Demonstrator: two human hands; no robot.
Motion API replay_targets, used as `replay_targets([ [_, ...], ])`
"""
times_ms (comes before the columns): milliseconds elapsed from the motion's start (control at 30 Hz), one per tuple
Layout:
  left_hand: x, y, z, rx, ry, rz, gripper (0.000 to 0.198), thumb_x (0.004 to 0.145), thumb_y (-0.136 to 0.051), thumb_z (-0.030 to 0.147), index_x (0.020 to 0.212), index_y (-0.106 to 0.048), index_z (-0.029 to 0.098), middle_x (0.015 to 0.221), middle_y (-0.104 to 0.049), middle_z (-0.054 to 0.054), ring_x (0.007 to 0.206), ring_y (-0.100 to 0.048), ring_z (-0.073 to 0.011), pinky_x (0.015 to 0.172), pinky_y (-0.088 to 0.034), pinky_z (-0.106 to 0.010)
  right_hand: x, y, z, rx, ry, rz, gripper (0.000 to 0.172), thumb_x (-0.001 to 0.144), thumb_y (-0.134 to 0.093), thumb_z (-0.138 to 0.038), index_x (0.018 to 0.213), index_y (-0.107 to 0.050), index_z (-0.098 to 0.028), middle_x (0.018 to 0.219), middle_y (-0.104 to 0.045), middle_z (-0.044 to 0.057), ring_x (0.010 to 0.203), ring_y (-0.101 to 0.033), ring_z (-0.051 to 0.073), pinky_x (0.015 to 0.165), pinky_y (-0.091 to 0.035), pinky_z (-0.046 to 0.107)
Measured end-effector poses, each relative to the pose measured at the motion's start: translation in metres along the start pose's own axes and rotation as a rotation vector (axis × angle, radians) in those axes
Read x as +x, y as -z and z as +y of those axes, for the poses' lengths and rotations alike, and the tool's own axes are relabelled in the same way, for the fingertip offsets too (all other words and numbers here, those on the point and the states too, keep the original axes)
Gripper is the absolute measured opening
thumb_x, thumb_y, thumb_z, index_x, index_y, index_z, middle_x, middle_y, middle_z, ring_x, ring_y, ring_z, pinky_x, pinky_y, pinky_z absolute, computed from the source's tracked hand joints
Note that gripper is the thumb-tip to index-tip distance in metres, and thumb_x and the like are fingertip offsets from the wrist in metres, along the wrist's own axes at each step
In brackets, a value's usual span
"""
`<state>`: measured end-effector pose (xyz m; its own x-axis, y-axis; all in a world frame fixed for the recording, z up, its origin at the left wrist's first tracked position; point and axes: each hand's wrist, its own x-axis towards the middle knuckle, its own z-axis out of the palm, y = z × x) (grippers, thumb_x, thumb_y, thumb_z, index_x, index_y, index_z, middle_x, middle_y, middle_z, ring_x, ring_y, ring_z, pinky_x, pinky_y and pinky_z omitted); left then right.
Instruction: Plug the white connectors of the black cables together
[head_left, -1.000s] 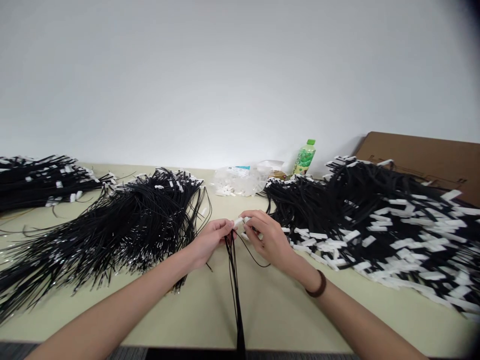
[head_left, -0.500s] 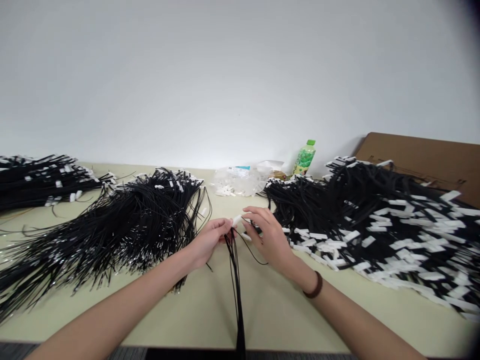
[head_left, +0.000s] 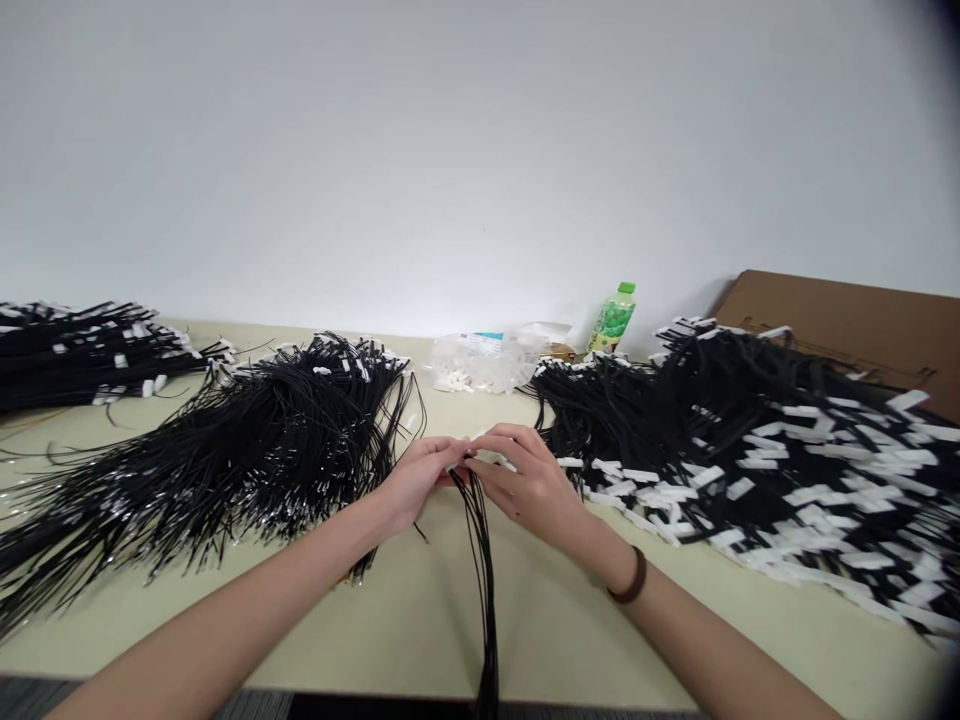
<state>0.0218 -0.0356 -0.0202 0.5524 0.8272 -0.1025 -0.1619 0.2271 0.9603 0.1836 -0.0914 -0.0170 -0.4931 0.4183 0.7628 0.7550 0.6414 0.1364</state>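
Observation:
My left hand and my right hand meet at the middle of the beige table, fingertips touching. Both pinch the top end of a thin bundle of black wires that runs from my fingers down to the table's near edge. A small white connector shows just above my fingertips. A brown band sits on my right wrist.
A big pile of black wires with bare ends lies left of my hands. A larger pile with white connectors lies to the right. Another pile is far left. A bag of white connectors, a green bottle and a cardboard sheet stand by the wall.
My hands have closed together around the wire ends; the loose loop of wire under my right hand is gone. The view has tilted slightly.

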Motion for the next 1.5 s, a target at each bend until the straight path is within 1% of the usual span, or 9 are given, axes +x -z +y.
replay_targets([
  [100,-0.0004,0.0002,0.0003,0.034,0.003,-0.002,0.032,0.066,-0.068,0.044,0.071,-0.065,0.013,0.063,-0.057,-0.001,0.060,-0.050,-0.0106,0.063,-0.039,-0.025,0.0009,0.0012,0.0005,-0.034,0.032,0.006,0.018,0.082,-0.054,-0.013,0.098,-0.060,-0.019,0.104,-0.060,0.004,0.100,-0.048,0.016,0.084,-0.044,0.033],
  [300,0.0003,-0.0005,0.0004,0.058,0.004,-0.003,0.035,0.065,-0.067,0.048,0.065,-0.061,0.013,0.060,-0.058,-0.001,0.059,-0.051,-0.0114,0.062,-0.038,-0.025,0.0042,0.0041,-0.0003,-0.074,0.098,-0.019,0.012,0.085,-0.051,-0.014,0.093,-0.060,-0.016,0.096,-0.063,0.003,0.096,-0.050,0.014,0.080,-0.043,0.030],
  [500,-0.0011,-0.0018,0.0025,0.131,-0.030,0.000,0.035,0.066,-0.066,0.048,0.064,-0.060,0.014,0.058,-0.057,0.000,0.057,-0.050,-0.0112,0.059,-0.037,-0.024,0.0034,0.0038,-0.0001,-0.085,0.104,-0.033,0.010,0.085,-0.051,-0.015,0.091,-0.060,-0.015,0.095,-0.063,0.003,0.096,-0.050,0.014,0.081,-0.043,0.030],
  [633,-0.0016,-0.0023,0.0027,0.144,-0.044,0.015,0.036,0.067,-0.065,0.049,0.065,-0.061,0.014,0.059,-0.057,-0.001,0.058,-0.050,-0.0114,0.058,-0.036,-0.024,0.0019,0.0017,-0.0002,-0.091,0.097,-0.037,0.013,0.086,-0.050,-0.015,0.095,-0.060,-0.016,0.097,-0.062,0.003,0.096,-0.050,0.014,0.080,-0.043,0.030],
  [767,-0.0011,-0.0022,0.0024,0.152,-0.049,0.013,0.034,0.065,-0.067,0.048,0.066,-0.062,0.014,0.060,-0.058,-0.001,0.059,-0.050,-0.0115,0.059,-0.036,-0.024,0.0009,-0.0001,-0.0004,-0.087,0.089,-0.042,0.015,0.087,-0.048,-0.015,0.096,-0.060,-0.017,0.098,-0.062,0.004,0.096,-0.051,0.014,0.080,-0.043,0.029],
  [933,-0.0001,-0.0012,0.0014,0.180,-0.057,0.027,0.037,0.067,-0.063,0.051,0.064,-0.061,0.014,0.059,-0.058,-0.001,0.059,-0.051,-0.0116,0.061,-0.036,-0.025,-0.0002,0.0005,0.0015,-0.098,0.095,-0.037,0.015,0.087,-0.048,-0.015,0.097,-0.059,-0.016,0.097,-0.062,0.005,0.096,-0.051,0.014,0.080,-0.044,0.030],
  [1200,-0.0016,-0.0023,0.0015,0.177,-0.028,0.015,0.038,0.065,-0.064,0.052,0.064,-0.060,0.014,0.058,-0.057,-0.001,0.057,-0.049,-0.0114,0.059,-0.034,-0.025,0.0032,0.0041,0.0027,-0.156,0.184,-0.044,0.012,0.087,-0.048,-0.013,0.090,-0.059,-0.013,0.091,-0.062,0.004,0.092,-0.052,0.013,0.077,-0.044,0.028],
  [1300,-0.0012,-0.0026,0.0012,0.160,-0.022,-0.005,0.038,0.066,-0.064,0.051,0.064,-0.059,0.014,0.057,-0.057,0.000,0.057,-0.049,-0.0115,0.059,-0.034,-0.025,0.0028,0.0036,0.0036,-0.159,0.187,-0.022,0.011,0.086,-0.048,-0.013,0.090,-0.059,-0.013,0.090,-0.062,0.004,0.090,-0.052,0.013,0.076,-0.043,0.027],
  [1500,-0.0001,-0.0016,0.0004,0.151,-0.026,-0.016,0.036,0.068,-0.063,0.049,0.065,-0.059,0.014,0.059,-0.057,-0.001,0.058,-0.051,-0.0115,0.061,-0.036,-0.025,0.0003,0.0015,0.0048,-0.145,0.179,-0.028,0.010,0.086,-0.049,-0.013,0.091,-0.058,-0.012,0.091,-0.062,0.004,0.090,-0.052,0.013,0.077,-0.044,0.027],
])
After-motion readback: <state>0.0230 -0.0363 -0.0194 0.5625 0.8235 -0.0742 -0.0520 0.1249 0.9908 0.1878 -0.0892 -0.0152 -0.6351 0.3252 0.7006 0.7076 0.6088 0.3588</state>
